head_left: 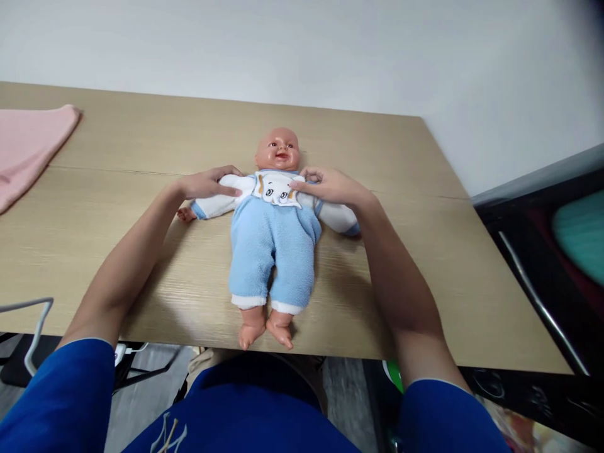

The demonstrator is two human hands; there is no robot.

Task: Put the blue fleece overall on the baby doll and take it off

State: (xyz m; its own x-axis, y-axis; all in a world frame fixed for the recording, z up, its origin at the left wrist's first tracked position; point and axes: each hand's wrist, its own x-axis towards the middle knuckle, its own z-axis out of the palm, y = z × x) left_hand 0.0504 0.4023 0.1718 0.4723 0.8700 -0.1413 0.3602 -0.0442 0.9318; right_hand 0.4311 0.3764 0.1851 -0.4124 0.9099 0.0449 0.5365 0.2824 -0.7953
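As it lies face up, the doll [275,236] offers its whole front

Because the doll is laid on its back on the worktop [117,138], at the centre of the frame, its chest and shoulders seem easy to reach from the lower edge. Its head points to the top of the frame and its 2 bare feet [253,326] to the bottom; probably this direction lets both arms come in evenly.

The left hand [207,182] curves over the upper part of the white sleeve [214,204] on the left, thumb and fingers parted. The right hand [333,184] bends at the opposite shoulder, its thumb near the edge of the white bib [278,190]. Perhaps they steady the upper body, but whether they grip the cloth I cannot tell.

At the upper left lies a pink cloth [33,148], well apart from the doll, which I think leaves room for the forearms.

The doll is bald and smooth, dressed in light-blue fleecy trousers with white hems. Its bib shows an animal face with 2 dark-ringed eyes and orange marks.
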